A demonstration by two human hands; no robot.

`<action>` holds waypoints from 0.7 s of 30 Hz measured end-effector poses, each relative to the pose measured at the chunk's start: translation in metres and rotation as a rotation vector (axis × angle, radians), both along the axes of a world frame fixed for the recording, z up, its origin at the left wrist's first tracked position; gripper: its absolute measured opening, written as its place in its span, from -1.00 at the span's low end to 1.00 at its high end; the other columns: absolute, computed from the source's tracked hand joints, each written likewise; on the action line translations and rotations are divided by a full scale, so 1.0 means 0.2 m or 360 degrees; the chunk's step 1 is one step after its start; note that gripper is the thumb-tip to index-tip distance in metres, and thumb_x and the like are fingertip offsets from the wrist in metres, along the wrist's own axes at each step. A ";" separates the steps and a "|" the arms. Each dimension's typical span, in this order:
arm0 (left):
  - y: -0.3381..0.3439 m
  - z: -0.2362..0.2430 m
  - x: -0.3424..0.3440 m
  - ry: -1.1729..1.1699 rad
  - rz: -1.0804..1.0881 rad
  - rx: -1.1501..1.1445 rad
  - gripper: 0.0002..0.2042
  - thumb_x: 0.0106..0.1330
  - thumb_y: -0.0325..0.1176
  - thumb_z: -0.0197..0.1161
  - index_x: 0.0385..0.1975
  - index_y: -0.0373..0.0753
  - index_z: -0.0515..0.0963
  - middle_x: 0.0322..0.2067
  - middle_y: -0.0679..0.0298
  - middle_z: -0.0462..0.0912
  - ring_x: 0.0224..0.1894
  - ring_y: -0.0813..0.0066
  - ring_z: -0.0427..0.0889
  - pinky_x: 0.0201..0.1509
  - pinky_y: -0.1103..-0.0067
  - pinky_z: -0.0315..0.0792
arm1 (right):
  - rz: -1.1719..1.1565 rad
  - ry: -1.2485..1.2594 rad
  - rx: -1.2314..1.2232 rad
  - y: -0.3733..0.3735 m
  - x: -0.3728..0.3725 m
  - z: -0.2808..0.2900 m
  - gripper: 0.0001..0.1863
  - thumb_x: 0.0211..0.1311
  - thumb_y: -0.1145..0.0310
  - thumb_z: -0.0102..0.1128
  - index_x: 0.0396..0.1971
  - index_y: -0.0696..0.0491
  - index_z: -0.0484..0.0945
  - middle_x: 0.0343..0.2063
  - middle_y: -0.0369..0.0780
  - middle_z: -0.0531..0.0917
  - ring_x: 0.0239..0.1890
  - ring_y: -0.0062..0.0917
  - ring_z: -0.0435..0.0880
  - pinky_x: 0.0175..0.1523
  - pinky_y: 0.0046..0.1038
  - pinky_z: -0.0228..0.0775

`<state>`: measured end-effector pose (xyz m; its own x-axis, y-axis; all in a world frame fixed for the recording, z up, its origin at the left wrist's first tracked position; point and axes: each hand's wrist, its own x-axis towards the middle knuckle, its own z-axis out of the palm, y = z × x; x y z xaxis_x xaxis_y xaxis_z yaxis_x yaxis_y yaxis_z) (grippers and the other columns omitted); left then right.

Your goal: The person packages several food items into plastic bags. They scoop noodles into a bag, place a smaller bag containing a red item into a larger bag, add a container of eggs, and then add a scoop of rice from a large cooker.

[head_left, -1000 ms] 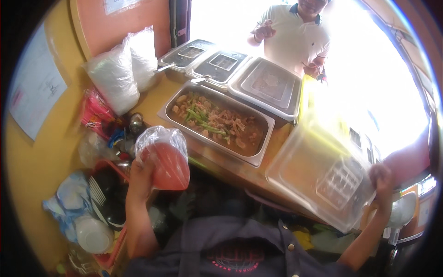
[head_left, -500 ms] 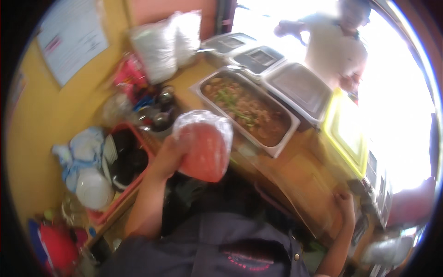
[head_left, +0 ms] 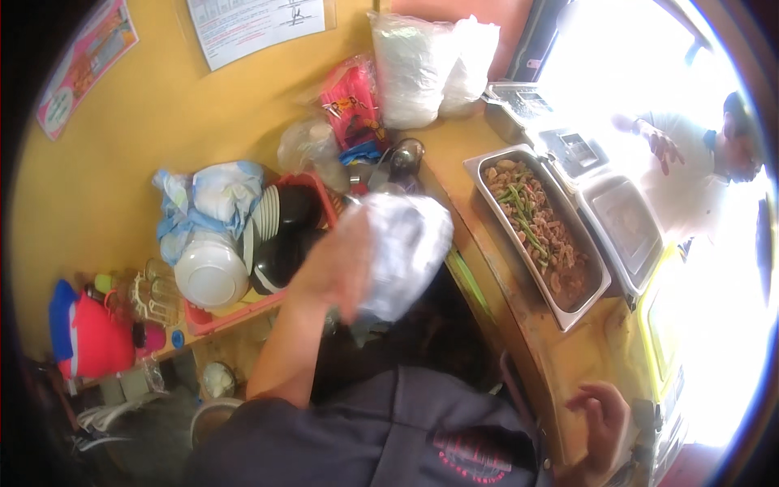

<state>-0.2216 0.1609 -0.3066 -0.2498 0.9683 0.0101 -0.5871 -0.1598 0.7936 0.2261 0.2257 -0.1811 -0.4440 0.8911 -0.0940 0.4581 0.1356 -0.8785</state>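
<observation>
My left hand [head_left: 337, 268] grips a plastic-wrapped bowl [head_left: 410, 252] in front of my body. Motion blurs it, and its shiny wrap catches the light. At the lower right, my right hand [head_left: 602, 415] hovers by the counter's edge, fingers loosely bent and apart, with nothing in them. Beyond the bowl, a long metal food pan [head_left: 600, 294] sits on the wooden counter [head_left: 462, 174]. Cooked meat with green vegetable strips [head_left: 527, 219] fills the pan.
Lidded metal pans [head_left: 621, 219] line the serving side, where a person [head_left: 682, 178] stands. At left, a red dish rack [head_left: 235, 319] holds white plates and dark bowls. White plastic bags [head_left: 414, 73] lean against the wall. A yellow-rimmed lid [head_left: 661, 325] lies at right.
My view has turned left. The wrapped bowl has tilted, so its reddish face no longer shows. My right hand's fingers have loosened. The person opposite has a hand stretched out.
</observation>
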 end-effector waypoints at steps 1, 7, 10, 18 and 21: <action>0.02 -0.08 -0.12 -0.0048 -0.0114 0.0225 -0.51 0.34 -0.27 0.21 0.23 -0.22 0.32 -0.10 0.32 0.57 -0.16 0.60 0.57 -0.11 0.62 0.51 | 0.0127 -0.0058 -0.0091 0.03 -0.12 -0.05 -0.76 0.24 0.42 0.19 -0.14 0.20 0.59 -0.33 -0.18 0.69 -0.24 -0.57 0.65 -0.10 -0.49 0.49; -0.03 0.14 -0.39 -0.0599 0.0754 0.0566 -0.38 0.08 -0.45 0.31 0.23 0.04 0.38 -0.40 0.51 0.49 -0.47 0.68 0.43 -0.45 0.67 0.32 | 0.0873 -0.0007 -0.0135 0.37 -1.01 -0.34 -0.76 0.28 0.42 0.18 -0.12 0.21 0.58 -0.26 -0.16 0.69 -0.19 -0.52 0.66 -0.05 -0.49 0.47; -0.12 0.11 -0.47 -0.0655 0.0815 0.0605 -0.35 0.03 -0.52 0.31 0.21 0.06 0.40 -0.60 0.49 0.36 -0.68 0.68 0.25 -0.67 0.66 0.12 | 0.0960 -0.0104 0.0456 0.47 -1.37 -0.49 -0.78 0.26 0.47 0.11 -0.14 0.22 0.58 -0.23 -0.06 0.65 -0.13 -0.29 0.65 0.00 -0.34 0.46; -0.17 -0.53 -1.03 -0.1968 -0.0112 0.1004 -0.51 0.26 -0.48 0.14 0.22 0.02 0.38 -0.53 0.45 0.39 -0.63 0.65 0.23 -0.62 0.64 0.16 | 0.0720 -0.0197 0.1676 0.65 -1.88 -0.95 -0.88 -0.04 0.35 0.11 -0.46 0.01 0.56 -0.39 -0.20 0.50 -0.27 -0.37 0.53 -0.34 -0.40 0.42; 0.09 -0.15 -0.81 -0.1972 0.0189 0.0734 -0.48 0.22 -0.50 0.18 0.23 -0.01 0.38 -0.48 0.45 0.42 -0.52 0.65 0.36 -0.50 0.68 0.30 | 0.0633 -0.0084 0.1740 0.70 -1.91 -0.96 -0.89 -0.04 0.31 0.13 -0.49 -0.01 0.54 -0.36 -0.24 0.50 -0.24 -0.39 0.53 -0.34 -0.43 0.42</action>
<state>-0.3831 0.1793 -0.3356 -0.4143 0.9094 0.0356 -0.8422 -0.3683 -0.3938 -0.1554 0.3653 -0.3734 -0.7289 0.3070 0.6119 0.2451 0.9516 -0.1855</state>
